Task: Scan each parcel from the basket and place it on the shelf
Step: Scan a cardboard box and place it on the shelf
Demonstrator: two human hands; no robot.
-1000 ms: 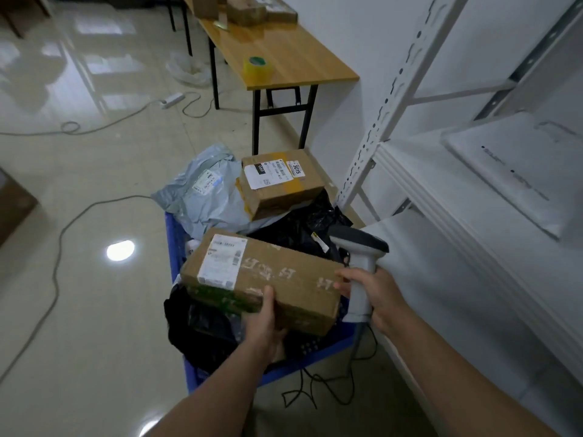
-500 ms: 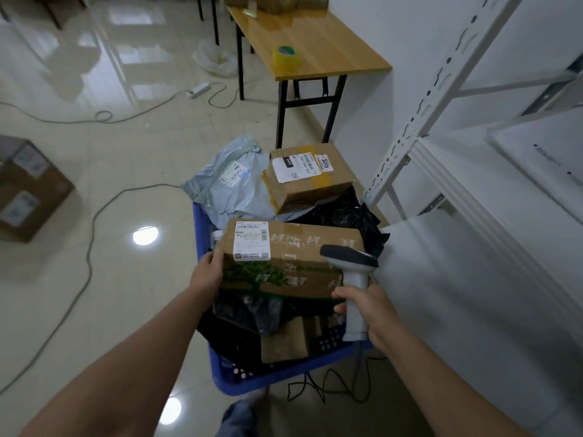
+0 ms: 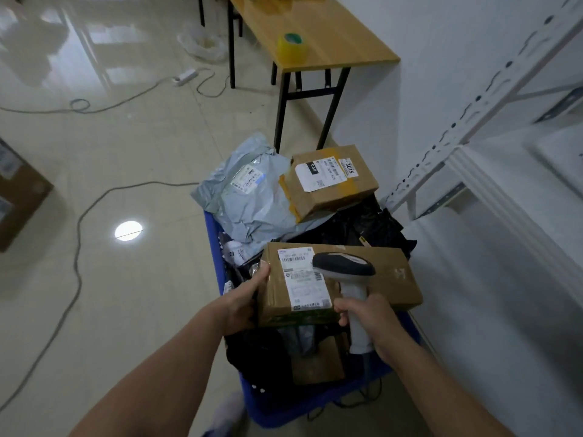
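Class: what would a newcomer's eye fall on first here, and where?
At centre, the left hand grips a brown cardboard parcel above the blue plastic basket, while the right hand holds a grey handheld scanner over its white label. Behind it, a grey plastic mailer and a smaller taped cardboard box top the pile.

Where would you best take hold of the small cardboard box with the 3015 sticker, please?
Grip the small box across two opposite side faces, reaching from above. It lies label-up on the grey mailer with nothing on top, so its sides stand exposed. The left hand holds the long box, the right hand the scanner.
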